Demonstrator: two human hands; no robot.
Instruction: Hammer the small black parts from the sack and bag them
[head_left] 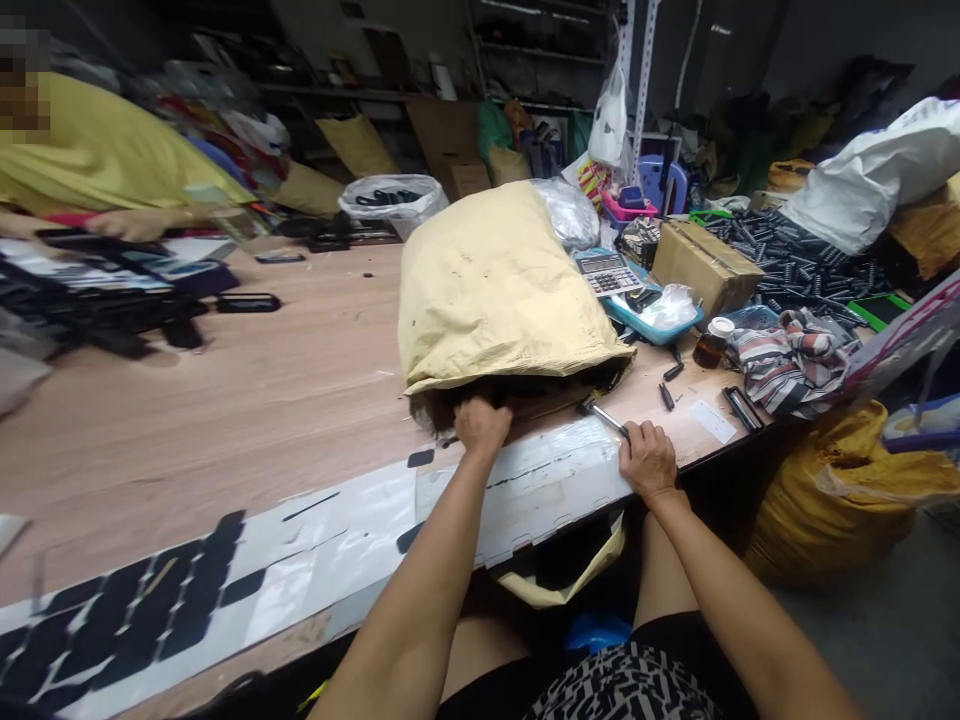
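A large pale yellow sack (502,290) lies on the wooden table with its dark mouth facing me. My left hand (482,424) reaches into that mouth; its fingers are hidden inside, so what they touch cannot be seen. At the table's front edge, my right hand (648,457) is closed around the handle of a small metal hammer-like tool (606,416), whose head points toward the sack's opening. Below both hands runs a pale sheet (544,480) taped along the edge.
Black flat pieces (202,590) lie at the front left. Another person in a yellow shirt (127,150) handles black parts at the far left. On the right are a calculator (609,274), a cardboard box (705,268), a small bottle (712,343) and a striped cloth (791,362).
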